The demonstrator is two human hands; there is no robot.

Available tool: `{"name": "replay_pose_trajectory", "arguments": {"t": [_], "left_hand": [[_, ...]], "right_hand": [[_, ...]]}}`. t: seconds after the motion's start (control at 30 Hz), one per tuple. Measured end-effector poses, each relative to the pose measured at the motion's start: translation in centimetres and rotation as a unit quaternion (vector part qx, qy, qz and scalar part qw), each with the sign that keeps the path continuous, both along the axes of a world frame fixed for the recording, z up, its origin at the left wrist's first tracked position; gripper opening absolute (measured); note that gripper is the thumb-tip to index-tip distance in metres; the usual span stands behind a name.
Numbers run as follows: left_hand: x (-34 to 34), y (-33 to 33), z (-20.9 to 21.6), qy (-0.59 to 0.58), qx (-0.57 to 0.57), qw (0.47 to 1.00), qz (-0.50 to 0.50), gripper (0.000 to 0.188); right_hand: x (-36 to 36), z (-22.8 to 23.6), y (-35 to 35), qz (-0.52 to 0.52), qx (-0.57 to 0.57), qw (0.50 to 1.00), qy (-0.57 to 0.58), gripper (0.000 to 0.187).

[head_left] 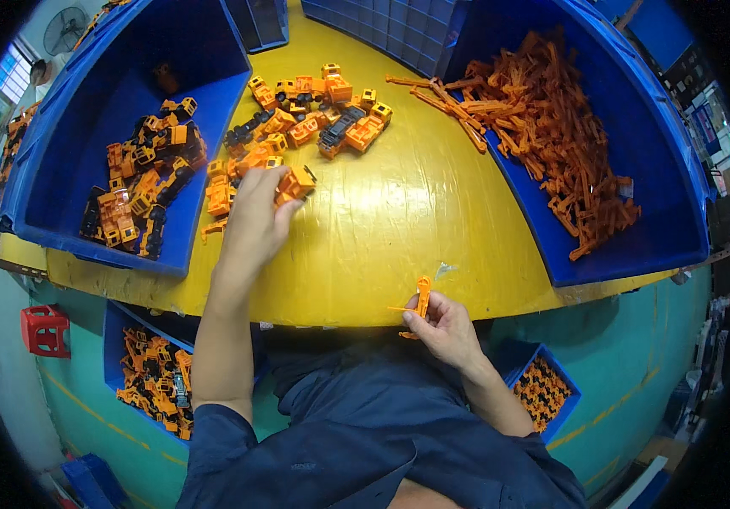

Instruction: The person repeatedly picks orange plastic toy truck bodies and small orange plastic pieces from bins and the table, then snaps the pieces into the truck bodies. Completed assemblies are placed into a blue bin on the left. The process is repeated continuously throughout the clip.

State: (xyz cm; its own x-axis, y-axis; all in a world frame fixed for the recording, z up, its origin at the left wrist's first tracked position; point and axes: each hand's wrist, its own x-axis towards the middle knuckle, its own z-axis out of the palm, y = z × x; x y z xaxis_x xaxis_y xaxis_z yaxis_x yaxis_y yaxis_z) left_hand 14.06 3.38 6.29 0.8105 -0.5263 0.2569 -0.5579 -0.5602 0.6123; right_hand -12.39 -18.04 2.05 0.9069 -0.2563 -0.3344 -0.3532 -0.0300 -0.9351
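My left hand (256, 210) is at the near edge of a pile of toy trucks on the yellow table. Its thumb and fingers are closed around an orange toy truck (299, 183); the palm side is hidden. Close to the table's front edge, my right hand (448, 329) pinches a slim orange plastic part (423, 297), which stands upright, with thin pieces jutting sideways and below. Whether these are one part or several I cannot tell. Beyond my left hand lie more orange and black toy trucks (365, 127), some on their sides.
A blue bin (42, 195) with toy vehicles stands at left. The blue bin (679, 204) at right holds a heap of orange arm-like parts (552, 127), some spilling onto the yellow table (433, 204). Below are two more filled bins and a red stool (45, 331).
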Motion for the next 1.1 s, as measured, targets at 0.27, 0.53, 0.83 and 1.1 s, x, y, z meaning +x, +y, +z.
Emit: {"name": "replay_pose_trajectory", "arguments": {"t": [0.27, 0.53, 0.83, 1.1], "left_hand": [[-8.3, -1.5, -3.6, 0.486, -0.481, 0.727, -0.067, 0.056], [-12.1, -3.7, -5.3, 0.681, -0.57, 0.453, -0.074, 0.042], [-13.1, -3.6, -4.9, 0.611, -0.518, 0.596, -0.047, 0.057], [-13.9, -3.6, -5.3, 0.606, -0.54, 0.583, -0.044, 0.06]], "right_hand": [[1.7, 1.6, 0.7, -0.008, 0.069, 0.995, -0.07, 0.011], [4.0, 3.8, 1.6, -0.015, -0.117, 0.978, -0.174, 0.007], [4.0, 4.2, 1.2, 0.027, -0.244, 0.943, -0.225, 0.015], [5.6, 4.7, 1.1, 0.117, -0.426, 0.827, -0.347, 0.032]]}}
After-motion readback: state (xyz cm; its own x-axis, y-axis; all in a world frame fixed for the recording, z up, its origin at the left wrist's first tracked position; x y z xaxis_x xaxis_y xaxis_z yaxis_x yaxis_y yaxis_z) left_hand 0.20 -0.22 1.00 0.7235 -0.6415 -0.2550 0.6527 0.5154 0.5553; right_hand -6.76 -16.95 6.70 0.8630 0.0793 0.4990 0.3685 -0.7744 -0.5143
